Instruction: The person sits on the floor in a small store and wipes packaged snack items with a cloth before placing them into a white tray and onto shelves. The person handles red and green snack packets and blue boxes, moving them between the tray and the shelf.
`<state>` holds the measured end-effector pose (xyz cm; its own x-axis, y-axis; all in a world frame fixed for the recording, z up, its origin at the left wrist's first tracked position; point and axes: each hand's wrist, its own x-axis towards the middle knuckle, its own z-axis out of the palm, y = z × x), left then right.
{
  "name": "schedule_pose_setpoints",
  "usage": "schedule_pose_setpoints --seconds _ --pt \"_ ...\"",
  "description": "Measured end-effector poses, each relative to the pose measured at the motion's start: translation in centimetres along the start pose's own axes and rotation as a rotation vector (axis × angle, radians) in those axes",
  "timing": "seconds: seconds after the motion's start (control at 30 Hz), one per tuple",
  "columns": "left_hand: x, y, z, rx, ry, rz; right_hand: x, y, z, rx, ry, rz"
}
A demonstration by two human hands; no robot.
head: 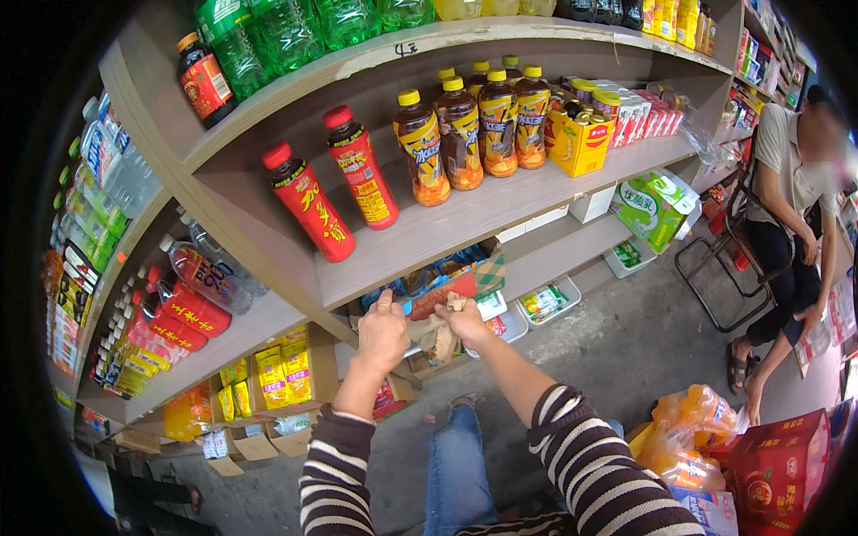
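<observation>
My right hand (464,323) grips a crumpled tan cloth (439,340) beside a red and green cardboard box (446,295) on a lower shelf. My left hand (384,329) rests at the box's left side, near blue packets (429,273) inside it; whether its fingers hold anything cannot be told. On the shelf above stand two red drink bottles (315,208), several iced tea bottles with yellow caps (421,151) and a yellow carton (580,137) of small cans.
Green soda bottles (288,33) line the upper shelf. White plastic bins (570,295) sit low beyond my right hand. A seated person (781,187) is at the right, on a folding chair (710,268). Orange drink bottles (690,435) and a red box (771,469) stand at lower right.
</observation>
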<state>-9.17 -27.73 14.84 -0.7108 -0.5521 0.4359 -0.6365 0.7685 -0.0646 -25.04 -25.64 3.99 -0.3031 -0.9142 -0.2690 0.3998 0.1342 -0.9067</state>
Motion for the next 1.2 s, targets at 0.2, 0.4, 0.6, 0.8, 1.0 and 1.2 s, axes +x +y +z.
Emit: schedule_pose_setpoints --seconds 0.2,0.4,0.6,0.8,1.0,1.2 --pt "-3.9 1.1 -5.2 -0.352 0.171 -0.211 -8.9 -1.6 -0.5 0.582 -0.035 0.087" --pt "-7.1 11.7 -3.7 -0.487 -0.040 -0.002 -15.9 -1.6 0.8 0.604 -0.194 -0.040" --pt "-11.9 19.5 -3.9 -0.649 -0.062 0.257 -18.8 0.4 -6.7 0.512 -0.174 0.099" --pt "-15.2 21.0 -5.3 -0.709 -0.102 0.409 -24.1 1.5 -11.4 0.244 -0.046 -0.092" --pt "-19.2 16.3 0.7 -1.794 -0.165 -0.557 -28.0 -1.2 -11.1 0.332 -0.188 -0.155" --pt "-18.4 19.3 -0.7 -2.282 -0.279 -0.993 -27.8 0.2 -9.2 -0.293 -0.155 -0.316"
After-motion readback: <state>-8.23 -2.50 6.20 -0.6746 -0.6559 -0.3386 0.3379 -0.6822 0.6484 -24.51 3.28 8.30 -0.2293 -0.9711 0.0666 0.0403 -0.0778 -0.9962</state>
